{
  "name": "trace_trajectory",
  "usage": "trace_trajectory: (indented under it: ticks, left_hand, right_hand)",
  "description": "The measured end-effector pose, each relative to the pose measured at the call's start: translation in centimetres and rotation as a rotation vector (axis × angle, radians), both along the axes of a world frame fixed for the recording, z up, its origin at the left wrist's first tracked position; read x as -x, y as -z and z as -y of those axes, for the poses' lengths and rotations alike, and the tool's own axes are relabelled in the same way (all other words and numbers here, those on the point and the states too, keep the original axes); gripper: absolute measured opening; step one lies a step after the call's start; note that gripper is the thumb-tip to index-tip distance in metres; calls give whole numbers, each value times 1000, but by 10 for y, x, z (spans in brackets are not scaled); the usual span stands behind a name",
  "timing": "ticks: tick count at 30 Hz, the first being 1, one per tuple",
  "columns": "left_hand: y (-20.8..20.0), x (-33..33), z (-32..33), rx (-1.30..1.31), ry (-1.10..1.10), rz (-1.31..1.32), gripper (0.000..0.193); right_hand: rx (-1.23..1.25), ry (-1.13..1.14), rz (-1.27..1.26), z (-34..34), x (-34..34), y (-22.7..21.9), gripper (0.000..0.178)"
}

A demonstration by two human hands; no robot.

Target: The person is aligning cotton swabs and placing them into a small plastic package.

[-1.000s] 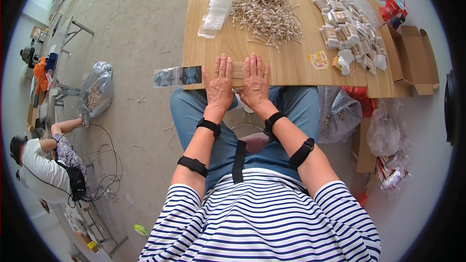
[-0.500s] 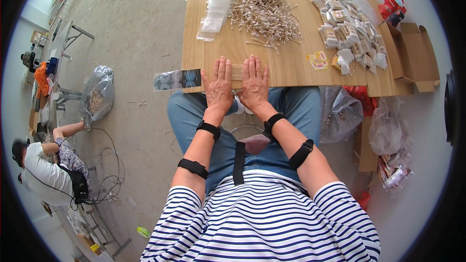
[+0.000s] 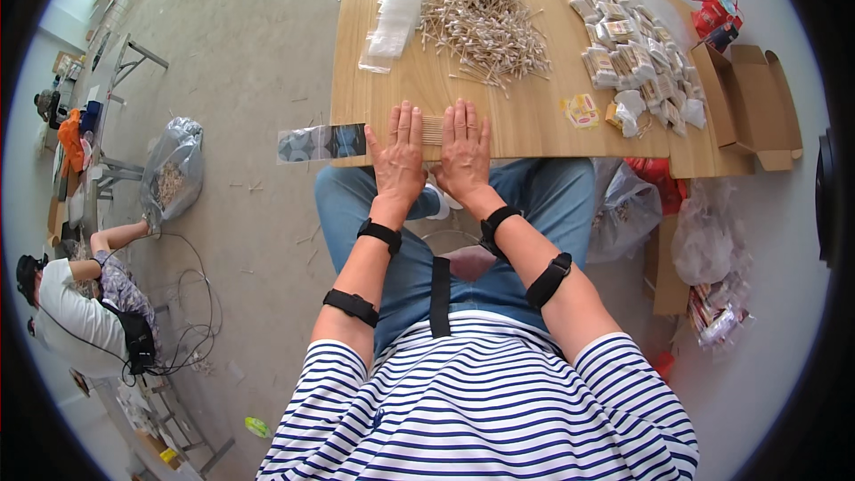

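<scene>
Left hand (image 3: 397, 153) lies flat (right hand (image 3: 464, 151) too).

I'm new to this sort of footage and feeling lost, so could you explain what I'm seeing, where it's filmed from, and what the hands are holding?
There's no machine at work here, just a person's bare left hand and right hand, with black bands around the forearms. A wide camera on the person's head looks down, which bends straight edges.

On the wooden table are a heap of cotton swabs, clear plastic bags to its left, and a pile of small packs to its right. Some yellow papers lie nearer.

Neither hand grips anything: both lie flat, fingers straight, either side of a row of thin sticks. The hands cover the row's ends.
</scene>
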State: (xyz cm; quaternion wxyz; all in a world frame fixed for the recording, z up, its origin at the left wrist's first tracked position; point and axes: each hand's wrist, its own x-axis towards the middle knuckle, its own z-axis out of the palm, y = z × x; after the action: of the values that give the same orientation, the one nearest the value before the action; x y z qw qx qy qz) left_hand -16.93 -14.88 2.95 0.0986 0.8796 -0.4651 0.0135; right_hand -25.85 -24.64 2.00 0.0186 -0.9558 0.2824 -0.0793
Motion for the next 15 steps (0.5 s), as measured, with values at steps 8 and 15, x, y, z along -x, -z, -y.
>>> trace_trajectory:
  ticks: [8, 15]
  left_hand:
    - [3, -1, 0, 35, -1, 21, 99]
    - [3, 1, 0, 18, 4, -3, 95]
  right_hand:
    - [10, -6, 13, 1, 0, 2, 114]
    - [14, 3, 2, 1, 1, 4, 114]
